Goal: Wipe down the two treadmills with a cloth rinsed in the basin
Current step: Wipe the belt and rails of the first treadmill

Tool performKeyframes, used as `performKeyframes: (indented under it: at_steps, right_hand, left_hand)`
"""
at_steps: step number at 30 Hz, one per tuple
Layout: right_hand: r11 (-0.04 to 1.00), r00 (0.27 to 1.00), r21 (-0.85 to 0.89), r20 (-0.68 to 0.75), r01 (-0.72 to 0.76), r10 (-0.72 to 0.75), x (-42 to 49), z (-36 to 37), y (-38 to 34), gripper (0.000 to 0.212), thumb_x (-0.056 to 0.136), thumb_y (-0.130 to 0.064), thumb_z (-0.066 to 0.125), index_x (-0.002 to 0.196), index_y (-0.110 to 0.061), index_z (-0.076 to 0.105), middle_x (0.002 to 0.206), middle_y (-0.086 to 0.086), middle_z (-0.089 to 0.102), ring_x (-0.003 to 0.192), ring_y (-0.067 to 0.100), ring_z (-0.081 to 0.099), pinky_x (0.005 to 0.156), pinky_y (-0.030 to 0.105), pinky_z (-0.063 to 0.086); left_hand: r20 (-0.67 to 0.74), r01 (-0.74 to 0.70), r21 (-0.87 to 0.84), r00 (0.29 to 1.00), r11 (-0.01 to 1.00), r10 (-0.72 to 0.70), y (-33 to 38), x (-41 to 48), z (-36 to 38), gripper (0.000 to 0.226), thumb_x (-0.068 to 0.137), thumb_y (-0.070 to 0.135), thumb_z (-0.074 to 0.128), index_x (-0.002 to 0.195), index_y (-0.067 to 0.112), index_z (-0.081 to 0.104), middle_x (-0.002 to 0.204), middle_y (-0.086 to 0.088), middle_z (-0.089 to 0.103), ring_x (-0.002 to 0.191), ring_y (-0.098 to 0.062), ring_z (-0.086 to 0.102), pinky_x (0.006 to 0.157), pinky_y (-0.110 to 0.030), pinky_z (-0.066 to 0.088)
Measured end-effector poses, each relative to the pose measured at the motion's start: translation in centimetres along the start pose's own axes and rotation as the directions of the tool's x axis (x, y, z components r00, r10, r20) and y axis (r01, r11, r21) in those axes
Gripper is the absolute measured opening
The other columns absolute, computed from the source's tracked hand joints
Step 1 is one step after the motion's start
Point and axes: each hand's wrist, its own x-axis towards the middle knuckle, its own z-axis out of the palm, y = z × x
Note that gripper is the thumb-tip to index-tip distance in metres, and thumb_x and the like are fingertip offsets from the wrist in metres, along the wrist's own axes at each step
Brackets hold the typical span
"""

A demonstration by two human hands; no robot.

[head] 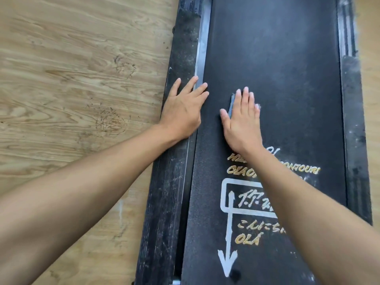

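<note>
Wiping the treadmill belt (277, 68) with the right hand (242, 122), fingers straight, pressing the blue cloth (232, 104) down mid-belt. Resting the left hand (182, 109), flat and empty, on the side rail (186, 48) at 9 o'clock. Next, likely: push toward 12 o'clock, over the dust.

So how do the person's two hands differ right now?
The left hand lies bare, mostly on the left side rail. The right hand sits further in on the belt, pressing a blue-grey cloth under it. Both lie flat, fingers straight.
</note>
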Motion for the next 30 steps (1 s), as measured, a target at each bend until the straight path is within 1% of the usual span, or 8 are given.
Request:
performKeyframes:
  at_steps: [4,8,13,17,19,25,28,30]
  right_hand:
    - [0.998,0.998,-0.013,0.028,0.059,-0.058,-13.2,2.4,0.4,0.074,0.109,-0.051,0.018,0.167,-0.008,0.004,0.176,0.01,-0.006,0.162,0.026,-0.006,0.13,0.051,0.007]
    - [0.986,0.982,-0.053,0.116,0.157,-0.15,-28.8,4.9,1.6,0.072,0.11,-0.05,0.017,0.166,-0.004,0.012,0.175,0.015,0.007,0.16,0.035,0.015,0.126,0.049,0.013]
    - [1.0,0.999,0.004,0.045,0.015,-0.015,-12.9,2.7,1.3,0.077,0.107,-0.055,0.013,0.167,-0.006,0.005,0.176,0.012,-0.003,0.162,0.027,-0.004,0.13,0.05,0.003]
    - [0.998,0.998,-0.015,0.009,-0.058,0.058,1.2,-0.7,3.2,0.077,0.108,-0.054,0.015,0.166,-0.005,0.004,0.175,0.014,-0.004,0.162,0.03,-0.006,0.129,0.055,0.006]
    - [1.0,1.0,0.005,0.016,-0.024,0.024,-1.2,-0.4,3.7,0.076,0.109,-0.054,0.014,0.167,-0.007,0.001,0.175,0.012,-0.007,0.162,0.027,-0.009,0.13,0.053,0.004]
    - [1.0,0.996,0.01,0.089,0.021,-0.022,-28.8,3.9,4.0,0.072,0.11,-0.049,0.019,0.167,-0.007,0.005,0.176,0.01,-0.002,0.162,0.03,0.005,0.128,0.049,0.007]
    - [1.0,0.991,-0.018,0.134,0.02,-0.018,-25.1,3.6,5.1,0.074,0.109,-0.05,0.021,0.167,-0.008,0.003,0.176,0.009,-0.005,0.163,0.027,-0.002,0.128,0.049,0.005]
    - [1.0,0.998,-0.003,0.052,-0.02,0.02,-17.6,2.7,5.8,0.075,0.108,-0.052,0.02,0.167,-0.01,0.002,0.176,0.007,-0.006,0.162,0.023,-0.007,0.13,0.049,0.003]
  left_hand:
    - [0.073,0.067,0.07,0.995,0.995,-0.072,4.3,-1.0,0.7,0.066,0.109,0.043,0.023,0.165,0.007,0.027,0.175,-0.014,0.016,0.164,-0.027,0.008,0.13,-0.06,0.005]
    - [0.062,0.018,0.177,0.998,0.984,-0.029,4.7,-1.6,2.2,0.07,0.111,0.048,0.018,0.167,0.007,0.014,0.175,-0.02,0.005,0.163,-0.032,0.006,0.127,-0.065,0.005]
    - [0.054,0.016,0.238,0.998,0.971,-0.03,4.8,-1.6,2.6,0.069,0.112,0.046,0.015,0.167,0.005,0.009,0.175,-0.023,0.001,0.163,-0.035,0.003,0.127,-0.067,0.004]
    - [0.066,0.023,0.251,0.997,0.968,-0.041,4.5,-1.8,2.7,0.071,0.112,0.048,0.013,0.168,0.006,0.006,0.175,-0.022,-0.001,0.164,-0.034,0.001,0.127,-0.066,0.003]
    - [0.063,0.013,0.266,0.998,0.964,-0.031,4.5,-1.7,2.8,0.071,0.111,0.049,0.013,0.168,0.006,0.006,0.175,-0.022,-0.001,0.164,-0.034,0.001,0.128,-0.065,0.004]
    - [0.053,0.003,0.265,0.998,0.964,-0.018,4.3,-1.5,2.8,0.07,0.112,0.047,0.013,0.167,0.005,0.008,0.175,-0.022,0.002,0.163,-0.035,0.004,0.127,-0.067,0.006]
    - [0.034,0.003,0.265,0.999,0.964,-0.012,4.6,-1.6,2.7,0.07,0.111,0.046,0.013,0.167,0.005,0.01,0.175,-0.022,0.003,0.163,-0.035,0.005,0.127,-0.067,0.007]
    - [0.029,0.005,0.262,0.999,0.965,-0.014,4.6,-1.5,2.8,0.07,0.111,0.046,0.013,0.167,0.005,0.012,0.175,-0.022,0.004,0.163,-0.035,0.006,0.127,-0.067,0.008]
